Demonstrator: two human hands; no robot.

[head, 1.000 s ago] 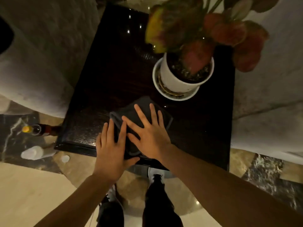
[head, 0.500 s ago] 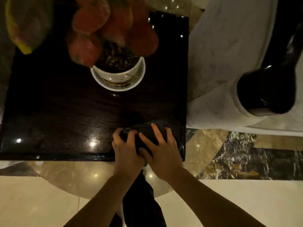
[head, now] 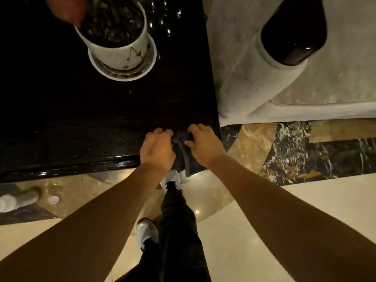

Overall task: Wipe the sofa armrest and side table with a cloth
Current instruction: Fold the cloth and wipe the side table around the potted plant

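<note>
Both hands have curled from flat to gripping: left hand (head: 157,150) and right hand (head: 204,146) now bunch the dark cloth (head: 184,157), fingers clamped on it, at the side table (head: 81,119) corner, mid-frame, beside the sofa armrest (head: 254,74) upper right.

Plant (head: 69,7) cropped above; cloth (head: 184,153) mostly hidden beneath both hands.
</note>
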